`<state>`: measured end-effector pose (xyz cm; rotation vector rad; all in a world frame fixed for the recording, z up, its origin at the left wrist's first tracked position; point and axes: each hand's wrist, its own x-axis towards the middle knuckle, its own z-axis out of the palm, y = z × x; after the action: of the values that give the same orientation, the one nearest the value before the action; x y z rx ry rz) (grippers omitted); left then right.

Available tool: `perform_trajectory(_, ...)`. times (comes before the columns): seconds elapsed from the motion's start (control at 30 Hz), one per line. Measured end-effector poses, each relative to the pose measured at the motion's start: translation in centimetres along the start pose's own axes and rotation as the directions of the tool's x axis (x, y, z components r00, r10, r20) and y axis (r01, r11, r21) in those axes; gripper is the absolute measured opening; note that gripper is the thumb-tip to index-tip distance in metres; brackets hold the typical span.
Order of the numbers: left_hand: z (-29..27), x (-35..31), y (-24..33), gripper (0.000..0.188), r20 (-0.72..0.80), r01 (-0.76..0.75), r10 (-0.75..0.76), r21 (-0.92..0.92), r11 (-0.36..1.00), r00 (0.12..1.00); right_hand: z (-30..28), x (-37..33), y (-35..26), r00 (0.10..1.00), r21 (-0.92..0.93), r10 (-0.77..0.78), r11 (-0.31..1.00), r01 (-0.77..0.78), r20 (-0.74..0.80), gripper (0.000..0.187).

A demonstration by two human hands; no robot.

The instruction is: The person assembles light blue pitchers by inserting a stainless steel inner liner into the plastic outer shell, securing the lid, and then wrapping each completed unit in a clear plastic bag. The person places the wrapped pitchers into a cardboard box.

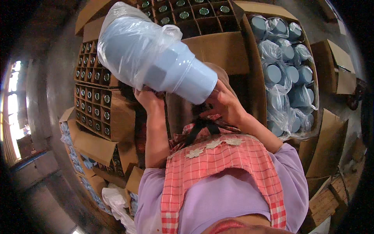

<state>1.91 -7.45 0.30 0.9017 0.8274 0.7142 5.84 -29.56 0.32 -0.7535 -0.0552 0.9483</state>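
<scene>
A pale blue, stepped stack of what look like nested plastic cups (161, 64) slants across the space in front of me. Clear plastic bag film (119, 48) covers its wide upper-left part, while the narrower lower-right end is bare. My left hand (150, 97) supports the stack from beneath, its fingers mostly hidden behind it. At the narrow end, my right hand (226, 102) is closed against the cup's rim, with the fingertips partly out of sight.
At right, an open carton (257, 74) holds several blue cup stacks in clear bags. Divided cartons (111, 117) with round-topped bottles or jars stand left and ahead. More open cartons (95, 146) with blue items sit lower left. Crumpled white plastic (116, 201) lies near them.
</scene>
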Motion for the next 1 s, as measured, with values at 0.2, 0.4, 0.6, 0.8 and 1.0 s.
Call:
perform_trajectory(0.2, 2.3, -1.7, -0.5, 0.034, -0.077, -0.038, 0.047, 0.116, 0.992, 0.996, 0.6, 2.7, -2.0, 0.98, 0.067, -0.023, 0.997, 0.037, -0.199, 0.08)
perform_trajectory(0.4, 3.8, -1.5, -2.1, 0.04, -0.008, 0.184, -0.184, -0.034, 0.982, 0.983, 0.1, 3.6, -2.6, 0.901, -0.334, -0.34, 0.91, 0.244, -0.269, 0.08)
perform_trajectory(0.6, 2.5, 0.6, -3.0, 0.032, 0.046, 0.429, -0.427, -0.044, 0.902, 0.903, 1.7, 3.0, -5.5, 0.667, -0.831, -0.724, 0.255, 0.495, 0.175, 0.079)
perform_trajectory(0.8, 0.8, 1.0, -3.4, 0.028, 0.105, 0.545, -0.535, -0.2, 0.814, 0.838, -2.5, 1.2, -9.8, 0.459, -0.654, -0.465, -0.534, 0.537, 0.757, 0.074)
perform_trajectory(1.0, 0.7, 0.5, -1.9, 0.021, 0.183, 0.561, -0.531, -0.274, 0.781, 0.828, -4.1, -1.2, -10.0, 0.458, -0.755, -0.666, -0.252, 0.606, 0.589, 0.081)
